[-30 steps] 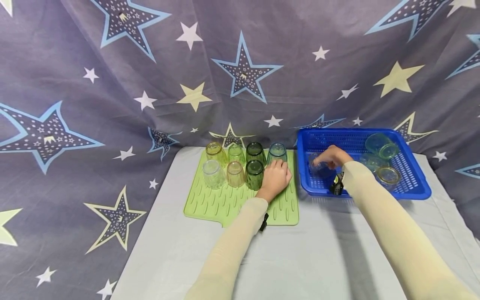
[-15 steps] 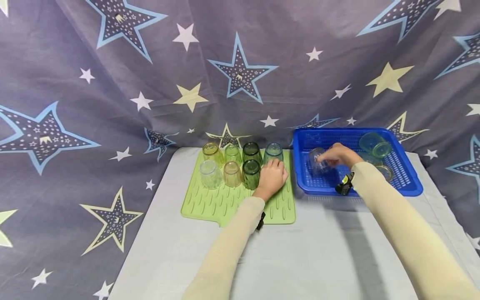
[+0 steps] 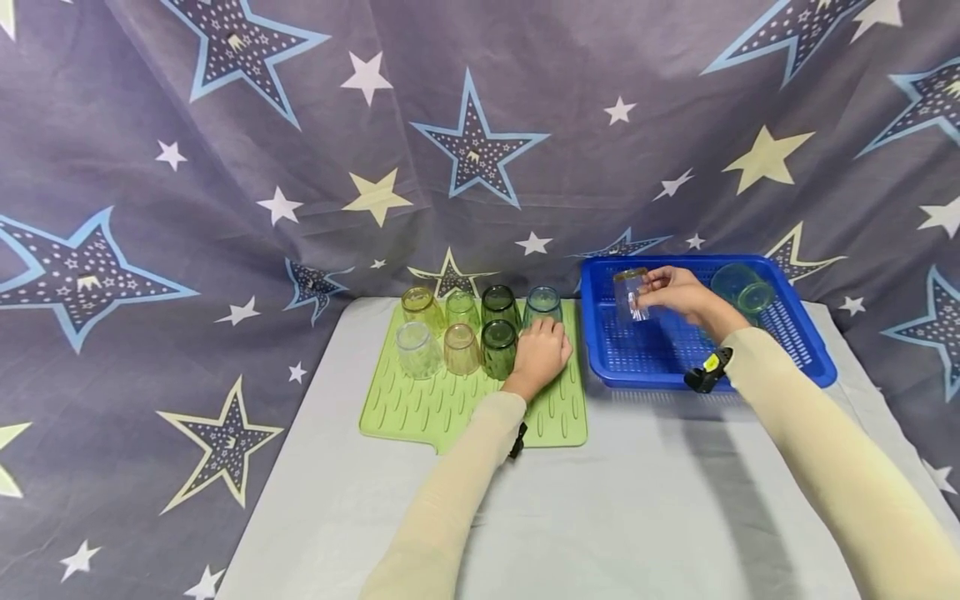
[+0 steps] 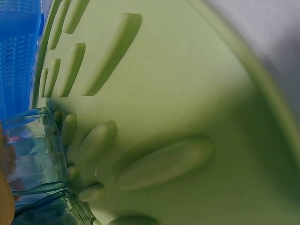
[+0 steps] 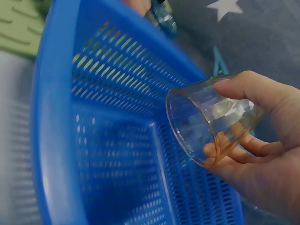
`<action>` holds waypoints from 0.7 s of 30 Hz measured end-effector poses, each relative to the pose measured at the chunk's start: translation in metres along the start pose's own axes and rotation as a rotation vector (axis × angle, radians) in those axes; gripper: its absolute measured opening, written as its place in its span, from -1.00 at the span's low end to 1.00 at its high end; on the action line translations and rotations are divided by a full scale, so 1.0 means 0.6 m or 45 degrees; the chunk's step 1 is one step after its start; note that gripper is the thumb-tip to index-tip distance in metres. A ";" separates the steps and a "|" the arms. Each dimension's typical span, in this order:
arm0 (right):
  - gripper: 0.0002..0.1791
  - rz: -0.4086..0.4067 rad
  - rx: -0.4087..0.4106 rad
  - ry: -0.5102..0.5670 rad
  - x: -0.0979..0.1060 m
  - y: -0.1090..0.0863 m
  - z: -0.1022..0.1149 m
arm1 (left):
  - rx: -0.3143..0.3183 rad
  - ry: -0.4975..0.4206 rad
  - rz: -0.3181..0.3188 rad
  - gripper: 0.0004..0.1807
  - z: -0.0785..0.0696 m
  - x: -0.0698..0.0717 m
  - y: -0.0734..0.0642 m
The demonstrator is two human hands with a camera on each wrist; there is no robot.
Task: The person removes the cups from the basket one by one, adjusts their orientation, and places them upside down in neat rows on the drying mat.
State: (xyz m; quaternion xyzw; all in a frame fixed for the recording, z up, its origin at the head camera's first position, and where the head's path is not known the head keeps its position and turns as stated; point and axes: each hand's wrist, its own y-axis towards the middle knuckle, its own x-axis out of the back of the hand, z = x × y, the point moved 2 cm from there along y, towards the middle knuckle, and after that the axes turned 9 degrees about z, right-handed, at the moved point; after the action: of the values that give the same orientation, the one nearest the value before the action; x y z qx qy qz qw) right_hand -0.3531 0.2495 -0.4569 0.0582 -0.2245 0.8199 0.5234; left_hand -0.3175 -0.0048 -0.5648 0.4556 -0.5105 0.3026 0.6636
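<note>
My right hand (image 3: pixel 678 296) grips a clear amber-tinted glass (image 3: pixel 631 293) over the left part of the blue basket (image 3: pixel 708 382). In the right wrist view thumb and fingers wrap the glass (image 5: pixel 211 117), its open rim facing the basket. My left hand (image 3: pixel 540 354) is at the right end of the glasses on the green drying mat (image 3: pixel 420 412), its curled fingers holding a blue glass (image 3: pixel 543 302). Seen from the left wrist, fingers show through that blue glass (image 4: pixel 35 150). Next to the hand stands a dark green glass (image 3: pixel 498 350).
Several upside-down glasses share the mat, including a yellow one (image 3: pixel 423 308), a clear one (image 3: pixel 418 350) and a pinkish one (image 3: pixel 462 348). A greenish glass (image 3: pixel 742 287) lies at the basket's right side. Behind the table hangs a star-patterned curtain (image 3: pixel 480 225).
My right hand has lifted the amber-tinted glass up from the basket floor and tilted it. The left hand stays in place at the blue glass.
</note>
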 end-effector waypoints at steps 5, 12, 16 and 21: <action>-0.19 -0.074 0.107 0.109 0.004 -0.010 0.018 | -0.012 -0.004 -0.021 -0.76 0.000 0.001 -0.001; -0.19 -0.132 0.176 0.144 -0.002 -0.032 0.060 | 0.000 -0.018 0.026 -0.74 0.001 0.001 -0.001; -0.19 -0.138 0.194 0.087 -0.006 -0.048 0.086 | 0.003 -0.011 0.019 -0.75 0.001 0.001 0.000; -0.25 -0.103 0.257 0.026 -0.006 -0.059 0.094 | 0.008 -0.006 0.033 -0.73 -0.001 0.001 0.001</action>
State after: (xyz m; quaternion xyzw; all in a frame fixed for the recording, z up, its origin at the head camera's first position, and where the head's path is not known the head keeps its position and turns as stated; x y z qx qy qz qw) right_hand -0.3280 0.2346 -0.3970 0.1113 -0.1329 0.8171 0.5498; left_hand -0.3174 -0.0042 -0.5640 0.4516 -0.5169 0.3117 0.6570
